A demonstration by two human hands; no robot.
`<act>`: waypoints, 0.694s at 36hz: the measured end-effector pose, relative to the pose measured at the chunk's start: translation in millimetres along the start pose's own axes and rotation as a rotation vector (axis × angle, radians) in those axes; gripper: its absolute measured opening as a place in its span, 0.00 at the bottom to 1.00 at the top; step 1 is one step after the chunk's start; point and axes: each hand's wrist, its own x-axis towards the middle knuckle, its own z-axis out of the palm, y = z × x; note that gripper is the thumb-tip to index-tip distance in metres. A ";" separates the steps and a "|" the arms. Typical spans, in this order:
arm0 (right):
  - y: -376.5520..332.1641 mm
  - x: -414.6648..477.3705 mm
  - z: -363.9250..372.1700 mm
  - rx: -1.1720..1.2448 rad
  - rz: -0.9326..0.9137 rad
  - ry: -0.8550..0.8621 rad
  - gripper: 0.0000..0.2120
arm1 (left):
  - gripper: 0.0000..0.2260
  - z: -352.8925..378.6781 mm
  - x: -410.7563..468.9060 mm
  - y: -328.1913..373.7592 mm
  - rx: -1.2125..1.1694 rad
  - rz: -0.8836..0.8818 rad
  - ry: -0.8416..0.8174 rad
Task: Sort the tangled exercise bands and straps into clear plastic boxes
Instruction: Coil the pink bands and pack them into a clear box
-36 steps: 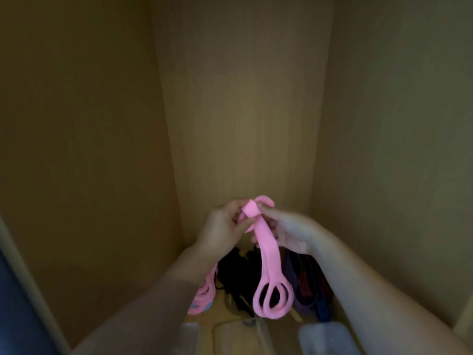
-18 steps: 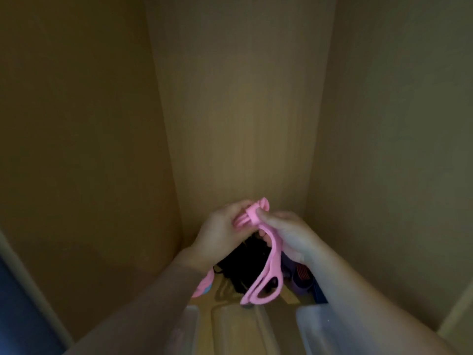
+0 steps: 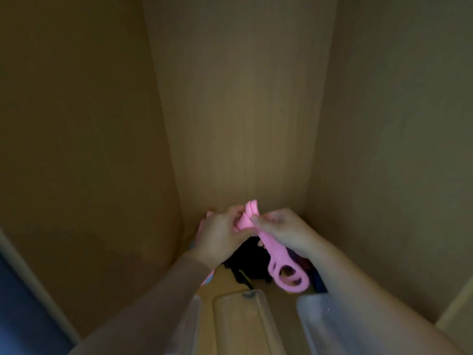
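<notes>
Left hand (image 3: 220, 234) and right hand (image 3: 284, 231) both pinch the bunched top of the pink rubber loop-ended exercise band (image 3: 275, 254); it trails down-right, loops dangling nearest the right clear plastic box (image 3: 311, 311).

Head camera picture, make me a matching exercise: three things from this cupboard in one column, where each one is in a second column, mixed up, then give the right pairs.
Things
1. pink exercise band
2. black straps
3. clear plastic boxes

Places
A. in a row along the bottom edge of the view
B. held up by the left hand and the right hand
C. heaped on the cupboard floor, behind the boxes

Pairs: 1-B, 2-C, 3-A
</notes>
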 end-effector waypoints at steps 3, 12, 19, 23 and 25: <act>4.1 9.3 12.3 0.016 0.043 0.101 0.22 | 0.19 8.7 -1.2 3.0 -0.012 -0.009 0.119; 0.2 8.5 1.4 0.331 -0.083 -0.034 0.12 | 0.32 -10.4 6.9 0.9 -0.292 -0.107 -0.071; -2.1 13.7 -0.2 0.395 -0.030 -0.089 0.12 | 0.20 -8.0 2.2 0.2 -0.389 -0.057 -0.020; -0.3 16.3 6.0 0.399 0.054 -0.015 0.14 | 0.17 2.5 -0.7 0.9 -0.311 -0.094 0.137; 0.0 16.3 10.0 0.379 0.082 0.016 0.15 | 0.16 7.7 -1.4 -2.1 -0.228 -0.078 0.192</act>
